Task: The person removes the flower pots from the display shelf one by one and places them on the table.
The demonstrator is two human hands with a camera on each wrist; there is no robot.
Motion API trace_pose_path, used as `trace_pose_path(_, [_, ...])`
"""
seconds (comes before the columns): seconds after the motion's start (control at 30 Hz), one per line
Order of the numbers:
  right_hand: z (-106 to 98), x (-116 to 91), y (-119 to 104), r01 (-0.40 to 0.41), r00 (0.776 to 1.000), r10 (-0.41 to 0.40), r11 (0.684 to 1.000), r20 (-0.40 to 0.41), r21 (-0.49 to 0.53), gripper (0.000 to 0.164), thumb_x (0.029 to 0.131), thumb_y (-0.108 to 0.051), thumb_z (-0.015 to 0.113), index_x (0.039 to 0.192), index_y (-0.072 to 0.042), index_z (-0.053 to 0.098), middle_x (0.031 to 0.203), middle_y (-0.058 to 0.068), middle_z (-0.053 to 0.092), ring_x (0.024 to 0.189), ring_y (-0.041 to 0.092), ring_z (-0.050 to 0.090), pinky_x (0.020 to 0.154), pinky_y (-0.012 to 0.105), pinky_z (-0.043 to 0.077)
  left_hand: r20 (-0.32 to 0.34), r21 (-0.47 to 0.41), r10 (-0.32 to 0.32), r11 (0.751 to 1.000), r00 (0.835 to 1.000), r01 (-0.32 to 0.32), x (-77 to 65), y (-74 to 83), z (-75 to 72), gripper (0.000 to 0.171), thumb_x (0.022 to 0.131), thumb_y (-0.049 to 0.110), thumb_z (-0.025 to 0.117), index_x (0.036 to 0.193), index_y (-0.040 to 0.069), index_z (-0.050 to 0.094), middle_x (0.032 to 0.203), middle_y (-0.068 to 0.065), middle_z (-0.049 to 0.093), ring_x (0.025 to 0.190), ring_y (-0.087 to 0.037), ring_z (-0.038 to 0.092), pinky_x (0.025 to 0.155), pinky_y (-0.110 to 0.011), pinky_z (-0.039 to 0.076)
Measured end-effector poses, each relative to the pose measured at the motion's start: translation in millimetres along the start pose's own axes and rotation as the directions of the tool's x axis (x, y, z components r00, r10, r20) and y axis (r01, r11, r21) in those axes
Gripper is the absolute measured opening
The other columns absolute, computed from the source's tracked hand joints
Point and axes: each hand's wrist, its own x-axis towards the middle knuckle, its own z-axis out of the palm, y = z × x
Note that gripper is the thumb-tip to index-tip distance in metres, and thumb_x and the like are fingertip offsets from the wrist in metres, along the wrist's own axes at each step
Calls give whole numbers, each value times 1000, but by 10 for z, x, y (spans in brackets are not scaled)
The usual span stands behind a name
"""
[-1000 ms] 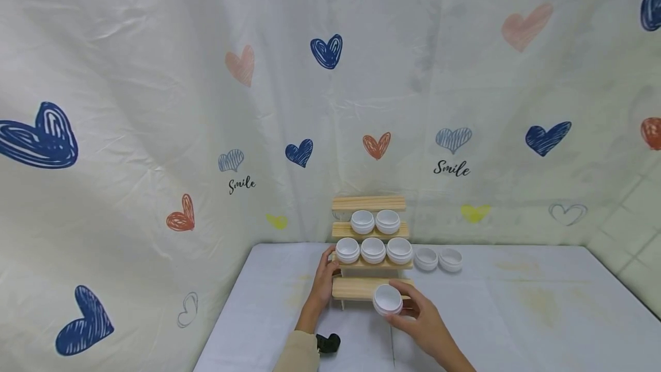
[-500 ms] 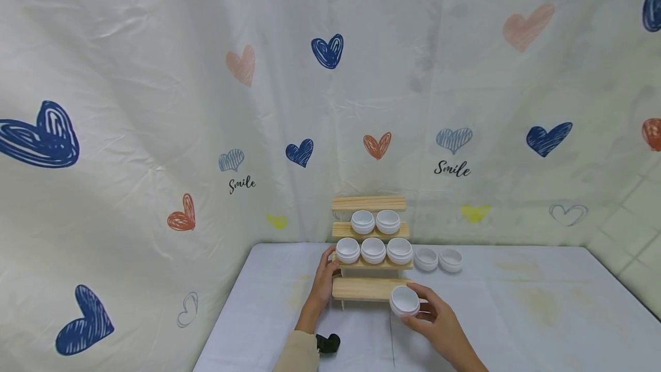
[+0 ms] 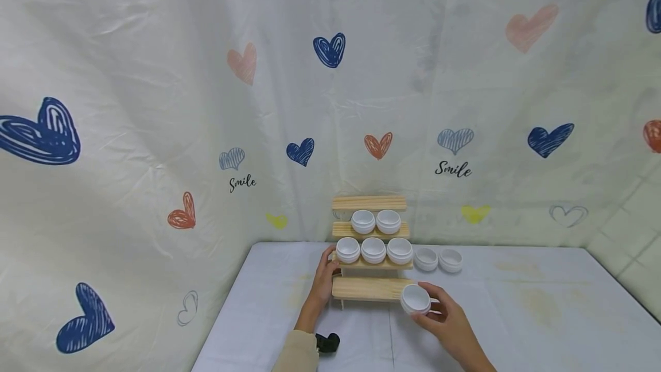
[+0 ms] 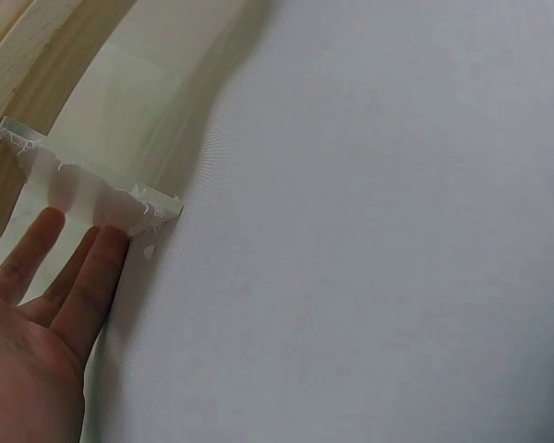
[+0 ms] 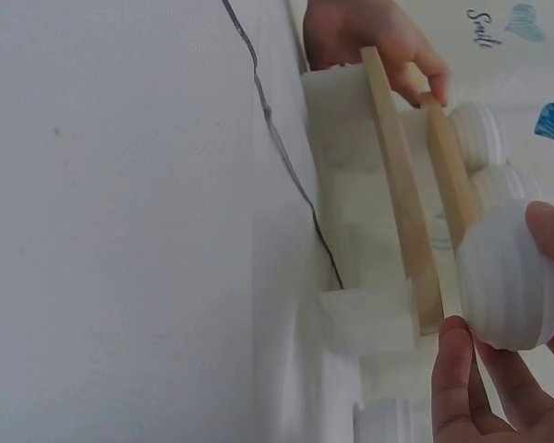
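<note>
1. Touching the wooden stand, the left hand has nearly straight fingers.
2. Pinched between thumb and fingers of the right hand, a white bowl has just shifted rightward along the bottom plank; I'd judge it not yet settled.

White backdrop, wrinkled, behind the tabletop. Print: dark-blue hearts, pink hearts, orange-red hearts, yellow hearts. 2 whole "Smile" captions, each under 1 light-blue heart. Tabletop surface white; faint yellowish stains, clearest at right. Thin dark line across it; cord or crease, cannot tell. Far right: pale wall, grid lines.
</note>
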Motion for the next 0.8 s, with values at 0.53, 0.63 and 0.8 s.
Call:
trace_pose_path(0.53, [-128, 36, 99, 10, 1000, -11, 1000, -29, -25, 69, 79, -9, 87, 141, -4, 56, 129, 17, 62, 95, -5, 64, 77, 21, 60, -42, -3, -12, 1000, 999, 12, 144, -319, 23, 48, 107, 18, 37, 155, 19, 40, 142, -12, 57, 113, -15, 58, 103, -37, 44])
trace_pose_path(0.63, [-145, 44, 110, 1, 1000, -2, 1000, -30, -31, 69, 80, -9, 86, 141, -3, 55, 129, 19, 62, 94, -5, 63, 77, 21, 60, -64, 16, -10, 1000, 998, 11, 161, -378, 41, 47, 107, 21, 38, 154, 24, 41, 141, -10, 58, 114, -16, 58, 105, -38, 42])
trace_pose_path(0.8, [-162, 53, 107, -33, 999, 32, 999, -29, -38, 70, 81, -10, 85, 143, -3, 52, 129, 20, 62, 93, -6, 63, 77, 20, 59, -51, 7, -1, 1000, 999, 2, 130, -296, 26, 48, 106, 21, 39, 154, 23, 41, 141, -11, 58, 114, -16, 58, 105, -38, 43])
